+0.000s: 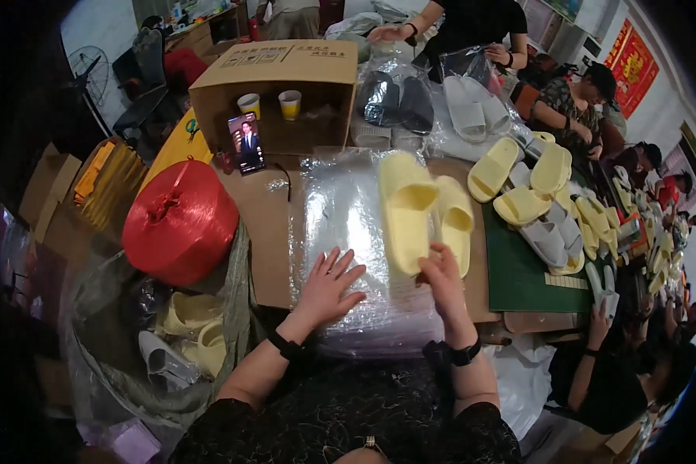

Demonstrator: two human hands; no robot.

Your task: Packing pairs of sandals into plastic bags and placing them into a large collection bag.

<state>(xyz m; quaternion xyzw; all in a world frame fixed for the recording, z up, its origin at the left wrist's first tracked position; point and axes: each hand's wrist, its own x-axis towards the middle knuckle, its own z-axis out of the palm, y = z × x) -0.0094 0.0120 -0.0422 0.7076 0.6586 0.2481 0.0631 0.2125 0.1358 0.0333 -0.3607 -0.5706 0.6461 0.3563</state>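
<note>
A stack of clear plastic bags lies on the table in front of me. My left hand rests on it, palm down with the fingers spread. My right hand is closed at the heel end of a pale yellow slide slipper, its fingertips pinching there. Beside that slipper, on its right, is a second yellow slipper of the same kind. Both point away from me, partly over the right side of the bags. Whether the right fingers also grip the second slipper or a bag edge is hidden.
A big red twine roll stands left, above a sack of bagged slippers. Behind the bags, a cardboard box holds two paper cups; a phone leans before it. More slippers lie on a green mat. Co-workers sit right.
</note>
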